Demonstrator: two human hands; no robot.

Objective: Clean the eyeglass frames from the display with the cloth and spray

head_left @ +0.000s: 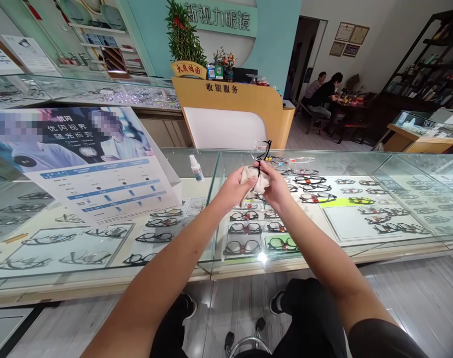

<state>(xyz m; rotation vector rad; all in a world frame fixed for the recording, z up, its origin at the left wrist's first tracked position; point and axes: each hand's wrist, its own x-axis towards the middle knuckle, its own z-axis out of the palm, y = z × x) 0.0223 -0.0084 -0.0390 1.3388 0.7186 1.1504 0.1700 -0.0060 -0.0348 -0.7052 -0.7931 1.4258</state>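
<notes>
Above the glass display counter, my two hands meet around a pair of dark-framed eyeglasses (263,149) and a pale crumpled cloth (263,183). My left hand (234,188) is closed on the cloth, its thumb pressed over it. My right hand (276,186) is closed on the other side, its fingers at the lower part of the glasses and against the cloth. The lenses stick up above my fingers; the rest of the frame is hidden by hands and cloth. A small white spray bottle (196,169) stands on the counter left of my hands.
The glass counter (211,238) holds rows of eyeglasses (245,227). A large folded advertising card (111,184) stands on its left side. Beyond are a wooden cashier desk (226,99) and a potted plant (184,40). Two people (325,92) sit at a table at back right.
</notes>
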